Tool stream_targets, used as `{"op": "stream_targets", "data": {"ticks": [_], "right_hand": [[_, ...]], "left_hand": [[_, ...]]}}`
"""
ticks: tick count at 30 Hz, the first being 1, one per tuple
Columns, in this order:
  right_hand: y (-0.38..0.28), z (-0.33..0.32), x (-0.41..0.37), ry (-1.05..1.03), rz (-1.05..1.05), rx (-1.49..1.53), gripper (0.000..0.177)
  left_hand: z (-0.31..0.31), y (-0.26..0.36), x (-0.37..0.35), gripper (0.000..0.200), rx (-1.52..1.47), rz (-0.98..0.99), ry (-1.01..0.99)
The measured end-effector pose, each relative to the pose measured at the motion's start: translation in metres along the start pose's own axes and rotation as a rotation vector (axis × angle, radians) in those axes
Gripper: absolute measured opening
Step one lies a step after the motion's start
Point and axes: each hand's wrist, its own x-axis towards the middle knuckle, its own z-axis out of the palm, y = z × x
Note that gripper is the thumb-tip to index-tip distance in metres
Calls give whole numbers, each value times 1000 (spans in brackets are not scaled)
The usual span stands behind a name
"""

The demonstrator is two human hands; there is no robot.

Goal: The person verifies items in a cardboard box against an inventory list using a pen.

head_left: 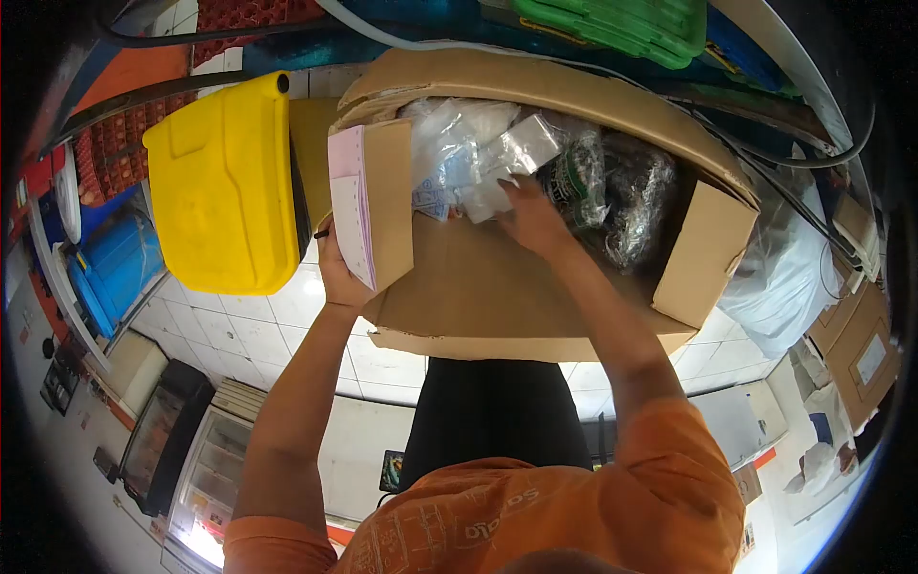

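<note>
A large open cardboard box [459, 297] stands in front of me, with plastic-wrapped goods inside. My left hand [341, 273] is closed round the lower edge of a pad of white and pink paper sheets [350, 206], held against the box's left flap [390, 206]. A dark pen-like stick [321, 233] pokes out by that hand's fingers. Inside the box, my right hand [535, 222] has its thumb and fingers closed on a clear plastic packet [521, 148]. Beside it lie a dark green wrapped pack [583, 177] and a dark pack in shiny film [639, 201].
A yellow bin [225, 191] stands left of the box, and a blue container [120, 273] lies farther left. Right of the box is a white plastic bag [784, 277]. A green crate [622, 24] and a pale cable [382, 36] are beyond the box.
</note>
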Motion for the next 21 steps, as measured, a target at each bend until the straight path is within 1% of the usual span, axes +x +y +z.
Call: {"op": "stream_targets", "data": {"ticks": [1,2,3,4,5,6,7,8,9,10,11,12,13,14,15,16,17,18,19,20,21], "right_hand": [[16,27,19,-74,245,130,67],[33,55,37,-151,488,261,74],[55,84,49,-152,484,268,74],[81,113,55,-120,676,296,79],[98,137,55,-84,873,322,83],[106,156,54,-80,881,326,83],[109,168,56,12,828,136,78],[115,176,58,103,768,-53,73],[114,172,55,104,771,-53,73],[107,161,48,88,798,155,64],[100,149,43,73,819,363,56],[92,135,41,74,822,366,56],[84,120,39,19,738,393,52],[78,111,40,-34,649,420,49],[77,110,41,-33,645,422,49],[76,107,44,54,548,392,47],[76,104,48,139,450,361,45],[73,94,55,138,445,366,45],[66,74,63,28,416,261,46],[58,56,69,-81,387,157,47],[46,38,72,-80,385,163,47]], "left_hand": [[0,-5,-1,40,-102,-68,19],[-2,-2,0,40,-93,-65,21],[-4,5,1,41,-17,-53,21],[-4,9,1,41,57,-42,16],[-4,3,-1,41,59,-40,6],[-2,-8,-3,40,-170,-155,45],[1,-8,0,39,-402,-269,87],[0,-8,1,39,-405,-265,83],[-4,5,3,38,-170,-180,31],[-6,13,4,36,67,-95,-22],[-5,12,4,36,68,-94,-26],[-5,10,3,35,83,-35,-18],[-4,8,2,34,99,23,-10],[-3,8,3,34,102,26,-10],[-2,10,3,34,44,2,17],[-1,12,4,34,-13,-22,46],[-2,13,4,34,-8,-22,49],[-4,19,6,33,46,47,30],[-5,24,8,32,100,116,9],[-4,26,8,31,25,105,23],[-4,26,8,31,31,107,22]]}}
